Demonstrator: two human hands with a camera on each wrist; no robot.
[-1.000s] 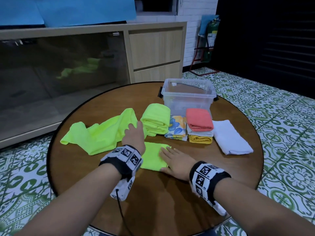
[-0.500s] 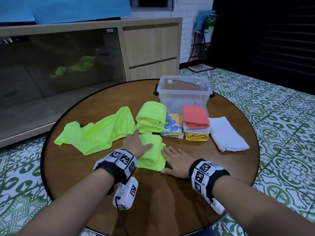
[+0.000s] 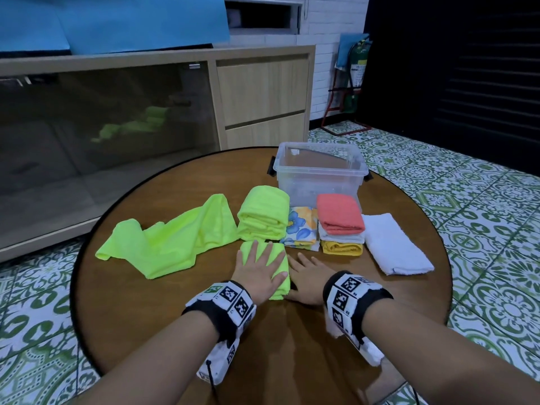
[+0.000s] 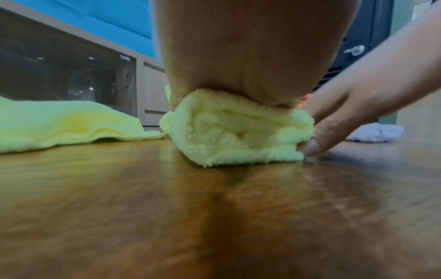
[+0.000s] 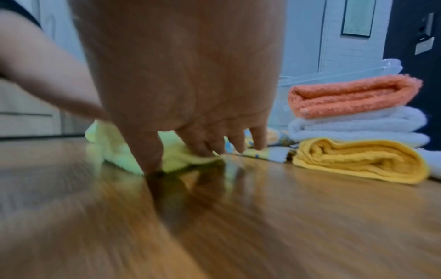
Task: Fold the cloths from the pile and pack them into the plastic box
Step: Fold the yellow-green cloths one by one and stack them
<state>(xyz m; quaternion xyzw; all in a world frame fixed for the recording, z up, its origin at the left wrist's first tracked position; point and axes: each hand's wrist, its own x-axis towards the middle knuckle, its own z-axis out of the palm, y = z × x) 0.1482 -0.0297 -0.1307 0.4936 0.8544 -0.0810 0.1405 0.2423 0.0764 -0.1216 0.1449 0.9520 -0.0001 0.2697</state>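
A small folded neon-yellow cloth [image 3: 283, 289] lies on the round wooden table [image 3: 163, 302] in front of me. My left hand [image 3: 258, 267] presses flat on top of it, fingers spread; the left wrist view shows the palm [image 4: 238, 47] squashing the cloth [image 4: 238, 132]. My right hand [image 3: 306, 276] lies flat on the table against the cloth's right edge. Its fingers [image 5: 207, 149] touch the cloth's [image 5: 176, 156] edge and its thumb [image 4: 312, 147] touches the near corner. The clear plastic box [image 3: 321, 182] stands open behind the cloths.
An unfolded neon cloth [image 3: 169, 244] sprawls at the left. Behind my hands sit a folded neon stack [image 3: 263, 214], a floral cloth [image 3: 302, 226], and a coral [image 3: 339, 213], white and yellow [image 3: 340, 248] stack. A white towel [image 3: 394, 244] lies at the right.
My left hand brought the cloth's left side over to the right and now presses flat on the narrower fold. My right hand slid off the cloth to its right edge.
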